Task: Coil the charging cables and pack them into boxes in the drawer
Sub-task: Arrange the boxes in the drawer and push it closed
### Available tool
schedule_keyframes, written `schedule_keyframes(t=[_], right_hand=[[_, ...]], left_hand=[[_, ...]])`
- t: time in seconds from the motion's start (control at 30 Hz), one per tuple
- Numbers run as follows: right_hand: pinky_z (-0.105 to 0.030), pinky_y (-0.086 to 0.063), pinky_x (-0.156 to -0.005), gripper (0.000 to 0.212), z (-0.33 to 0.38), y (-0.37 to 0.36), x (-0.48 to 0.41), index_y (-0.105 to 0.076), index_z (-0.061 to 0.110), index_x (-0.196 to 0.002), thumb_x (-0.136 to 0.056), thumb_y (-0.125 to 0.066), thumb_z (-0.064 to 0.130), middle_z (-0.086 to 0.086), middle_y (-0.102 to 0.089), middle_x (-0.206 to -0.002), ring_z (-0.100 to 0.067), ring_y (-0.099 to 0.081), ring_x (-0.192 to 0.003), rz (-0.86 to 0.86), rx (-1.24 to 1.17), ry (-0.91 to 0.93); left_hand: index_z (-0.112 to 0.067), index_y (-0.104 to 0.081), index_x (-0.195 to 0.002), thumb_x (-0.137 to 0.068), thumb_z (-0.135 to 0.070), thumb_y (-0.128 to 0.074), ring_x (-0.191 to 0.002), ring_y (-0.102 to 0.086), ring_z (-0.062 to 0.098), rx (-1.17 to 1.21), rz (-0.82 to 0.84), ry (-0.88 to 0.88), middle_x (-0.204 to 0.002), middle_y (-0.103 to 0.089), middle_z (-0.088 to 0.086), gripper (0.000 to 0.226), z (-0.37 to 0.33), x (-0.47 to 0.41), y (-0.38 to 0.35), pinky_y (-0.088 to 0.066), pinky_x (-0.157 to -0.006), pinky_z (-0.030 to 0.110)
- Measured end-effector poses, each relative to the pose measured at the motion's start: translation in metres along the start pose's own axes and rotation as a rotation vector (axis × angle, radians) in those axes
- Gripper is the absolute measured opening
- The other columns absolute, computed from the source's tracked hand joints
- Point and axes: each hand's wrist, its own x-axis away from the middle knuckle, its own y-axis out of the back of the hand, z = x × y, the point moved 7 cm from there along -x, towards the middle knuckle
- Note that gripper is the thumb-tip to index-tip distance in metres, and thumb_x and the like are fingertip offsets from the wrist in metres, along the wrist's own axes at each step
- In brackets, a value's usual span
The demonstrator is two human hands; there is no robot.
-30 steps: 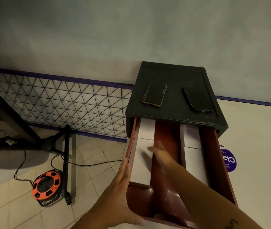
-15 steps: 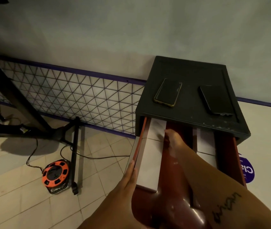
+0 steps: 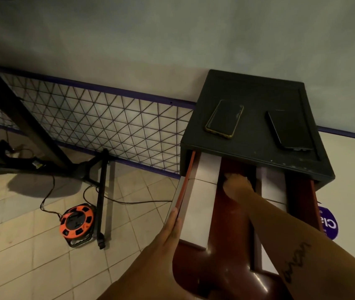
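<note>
A red-brown drawer [image 3: 226, 267] stands pulled out of a black cabinet [image 3: 254, 94]. White boxes line its left side [image 3: 194, 213] and its right side [image 3: 273, 187], with a bare channel between them. My left hand [image 3: 171, 228] lies flat against the drawer's outer left wall, fingers straight. My right hand [image 3: 236, 182] reaches down the middle channel to the cabinet's mouth with its fingers curled down in shadow. I cannot tell whether it holds anything. No charging cable shows in the drawer.
Two dark phones [image 3: 224, 121] [image 3: 287, 131] lie on top of the cabinet. The cabinet sits on a white table [image 3: 350, 180] with a purple sticker [image 3: 328, 224]. On the tiled floor to the left are an orange cable reel [image 3: 77, 221] and black stand legs [image 3: 100, 191].
My right hand has slid deeper along the drawer's middle channel toward the cabinet, and its fingers have curled. My left hand has stayed on the drawer's left wall.
</note>
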Motion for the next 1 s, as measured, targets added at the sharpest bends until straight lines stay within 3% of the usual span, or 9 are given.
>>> schedule_keyframes(t=[0.07, 0.13, 0.23, 0.33, 0.57, 0.73, 0.83, 0.93, 1.0], right_hand=[[-0.051, -0.011, -0.113, 0.041, -0.017, -0.002, 0.009, -0.045, 0.015, -0.135, -0.095, -0.036, 0.021, -0.011, -0.037, -0.145, -0.032, -0.027, -0.137, 0.006, 0.384, 0.055], [-0.056, -0.009, -0.112, 0.040, -0.035, -0.001, 0.015, -0.049, 0.017, -0.131, -0.095, -0.034, 0.026, -0.011, -0.035, -0.146, -0.033, -0.020, -0.140, 0.002, 0.647, 0.055], [-0.050, -0.022, -0.110, 0.038, -0.052, 0.001, 0.019, -0.053, 0.016, -0.127, -0.094, -0.036, 0.026, -0.012, -0.038, -0.144, -0.031, -0.027, -0.137, 0.017, 0.789, 0.033], [-0.048, -0.019, -0.112, 0.039, -0.054, -0.002, 0.026, -0.051, 0.013, -0.130, -0.094, -0.038, 0.025, -0.014, -0.034, -0.147, -0.031, -0.022, -0.139, 0.031, 0.851, 0.034], [-0.048, -0.009, -0.115, 0.050, -0.048, -0.022, 0.059, -0.036, 0.009, -0.141, -0.095, -0.044, 0.027, -0.018, -0.024, -0.152, -0.035, -0.011, -0.143, 0.078, 0.938, 0.052], [-0.049, -0.006, -0.114, 0.048, -0.054, -0.032, 0.086, -0.034, 0.006, -0.142, -0.099, -0.032, 0.028, -0.022, -0.012, -0.154, -0.037, 0.001, -0.143, 0.129, 1.001, 0.087], [-0.050, -0.007, -0.114, 0.049, -0.058, -0.032, 0.092, -0.034, 0.007, -0.142, -0.098, -0.028, 0.027, -0.021, -0.003, -0.155, -0.036, 0.009, -0.143, 0.100, 0.912, 0.124], [-0.052, -0.005, -0.114, 0.058, -0.053, -0.025, 0.099, -0.014, 0.008, -0.148, -0.097, -0.032, 0.028, -0.010, 0.002, -0.158, -0.033, 0.011, -0.143, 0.014, 0.733, 0.252], [-0.056, -0.007, -0.113, 0.070, -0.050, -0.029, 0.113, -0.009, 0.009, -0.149, -0.094, -0.041, 0.039, -0.009, 0.003, -0.157, -0.036, 0.011, -0.143, 0.093, 0.711, 0.347]], left_hand=[[-0.038, 0.044, -0.119, -0.061, -0.056, -0.078, -0.130, 0.021, -0.006, -0.043, 0.054, 0.034, -0.127, 0.053, -0.031, 0.136, -0.001, 0.001, 0.001, -0.014, -0.105, 0.012], [-0.040, 0.044, -0.117, -0.057, -0.059, -0.078, -0.128, 0.023, -0.006, -0.050, 0.069, 0.044, -0.122, 0.054, -0.036, 0.137, -0.006, 0.003, 0.004, -0.014, -0.106, 0.014], [-0.044, 0.044, -0.116, -0.054, -0.059, -0.079, -0.131, 0.018, -0.005, -0.043, 0.066, 0.066, -0.123, 0.052, -0.037, 0.139, -0.006, 0.006, 0.004, -0.022, -0.113, 0.022], [-0.047, 0.041, -0.119, -0.052, -0.059, -0.081, -0.134, 0.008, -0.004, -0.032, 0.038, 0.074, -0.127, 0.049, -0.037, 0.140, -0.007, 0.008, 0.007, -0.034, -0.109, 0.026], [-0.043, 0.037, -0.127, -0.050, -0.060, -0.081, -0.135, 0.010, -0.004, -0.028, 0.001, 0.107, -0.129, 0.048, -0.037, 0.142, -0.001, 0.010, 0.004, -0.029, -0.112, 0.032], [-0.042, 0.035, -0.132, -0.048, -0.061, -0.081, -0.130, 0.001, -0.004, -0.038, -0.034, 0.114, -0.131, 0.047, -0.036, 0.145, -0.001, 0.011, 0.006, -0.032, -0.105, 0.028], [-0.040, 0.034, -0.135, -0.045, -0.063, -0.081, -0.133, -0.002, -0.003, -0.036, -0.049, 0.111, -0.132, 0.046, -0.036, 0.147, 0.000, 0.011, 0.006, -0.033, -0.104, 0.028], [-0.039, 0.034, -0.134, -0.046, -0.063, -0.080, -0.140, -0.002, 0.003, -0.036, -0.050, 0.102, -0.132, 0.046, -0.035, 0.147, 0.000, 0.011, 0.006, -0.034, -0.105, 0.029], [-0.041, 0.035, -0.131, -0.047, -0.063, -0.080, -0.140, -0.002, 0.004, -0.041, -0.051, 0.098, -0.132, 0.047, -0.034, 0.145, -0.001, 0.011, 0.005, -0.034, -0.105, 0.029]])
